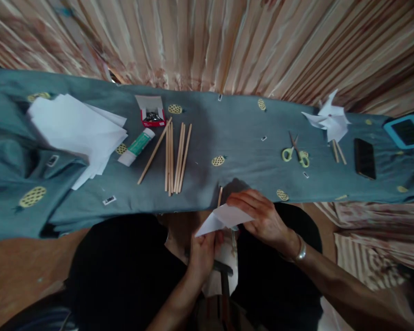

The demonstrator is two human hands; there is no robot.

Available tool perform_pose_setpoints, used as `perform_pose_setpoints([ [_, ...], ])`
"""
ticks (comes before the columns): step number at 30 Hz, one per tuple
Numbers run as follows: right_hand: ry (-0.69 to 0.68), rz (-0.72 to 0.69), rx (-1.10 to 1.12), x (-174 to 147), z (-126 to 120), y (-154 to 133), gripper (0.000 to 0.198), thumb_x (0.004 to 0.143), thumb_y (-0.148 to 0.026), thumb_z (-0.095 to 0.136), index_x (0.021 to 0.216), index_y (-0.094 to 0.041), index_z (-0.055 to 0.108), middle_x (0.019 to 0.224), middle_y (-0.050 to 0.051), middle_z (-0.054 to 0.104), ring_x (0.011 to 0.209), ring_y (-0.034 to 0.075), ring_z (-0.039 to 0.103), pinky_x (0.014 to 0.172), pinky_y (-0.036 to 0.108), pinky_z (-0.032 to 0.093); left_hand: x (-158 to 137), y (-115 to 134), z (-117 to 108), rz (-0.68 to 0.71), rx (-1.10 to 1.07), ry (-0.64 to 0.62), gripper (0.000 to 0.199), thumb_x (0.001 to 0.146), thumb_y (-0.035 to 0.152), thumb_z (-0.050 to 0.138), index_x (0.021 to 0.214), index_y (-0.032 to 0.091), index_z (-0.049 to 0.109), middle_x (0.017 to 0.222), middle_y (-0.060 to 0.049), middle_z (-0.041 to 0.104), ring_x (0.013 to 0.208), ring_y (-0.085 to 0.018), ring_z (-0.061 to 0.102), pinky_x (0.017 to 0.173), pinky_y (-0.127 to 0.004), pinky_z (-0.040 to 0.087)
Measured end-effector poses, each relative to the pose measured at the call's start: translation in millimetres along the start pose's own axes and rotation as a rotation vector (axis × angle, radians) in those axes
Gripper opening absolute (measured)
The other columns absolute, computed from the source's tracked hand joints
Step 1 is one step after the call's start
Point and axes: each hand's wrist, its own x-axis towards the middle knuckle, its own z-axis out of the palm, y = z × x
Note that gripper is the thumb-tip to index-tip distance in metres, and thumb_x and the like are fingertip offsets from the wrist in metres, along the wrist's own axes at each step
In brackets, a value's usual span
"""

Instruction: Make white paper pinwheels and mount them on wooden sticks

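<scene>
Over my lap, at the table's near edge, I hold a folded white paper piece [224, 217] with both hands. My left hand [203, 253] pinches its lower left part from below. My right hand [262, 218] has its fingers closed over the right side of the paper. Beyond the paper a wooden stick [220, 195] pokes out toward the table; its other end is hidden, so I cannot tell whether it is joined to the paper. At the far right of the table lies a white paper pinwheel [331, 120], with wooden sticks [338, 151] projecting below it.
A blue-green cloth [241, 138] covers the table. On its left are white sheets [79, 124], a glue stick [137, 146], a red box of metal pins [153, 120] and several wooden sticks [170, 158]. Scissors [296, 151], a phone [365, 158] and a blue-framed device [407, 132] lie right.
</scene>
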Motion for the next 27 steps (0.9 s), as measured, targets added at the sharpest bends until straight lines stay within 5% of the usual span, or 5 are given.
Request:
perform_pose_setpoints([
  [9,0.053,0.147,0.161,0.9,10.5,-4.8,0.029,0.097,-0.017,0.047,0.121,-0.016,0.064,0.105,0.012,0.074,0.098,0.024,0.067,0.085,0.042,0.056,-9.1,1.2,1.3,-0.236,-0.11,0.049,0.057,0.06,0.068,0.077,0.05,0.017,0.052,0.052,0.001,0.05,0.053,-0.01,0.045,0.052,-0.021,0.039],
  [18,-0.026,0.237,0.093,-1.6,13.3,-5.9,0.03,0.096,-0.018,0.049,0.122,-0.018,0.066,0.104,0.01,0.076,0.096,0.025,0.069,0.086,0.04,0.057,-15.2,-14.0,-11.0,-0.377,-0.159,-0.019,0.063,0.061,0.077,0.073,0.052,0.017,0.058,0.051,0.001,0.045,0.051,-0.009,0.042,0.05,-0.021,0.039],
  [27,-0.069,0.206,0.05,6.1,9.6,-3.8,0.026,0.097,-0.017,0.047,0.113,-0.018,0.067,0.097,0.009,0.077,0.092,0.021,0.069,0.081,0.035,0.059,-19.1,7.2,2.1,-0.494,-0.163,0.125,0.051,0.06,0.061,0.082,0.051,0.019,0.055,0.054,0.0,0.05,0.055,-0.012,0.047,0.053,-0.024,0.043],
])
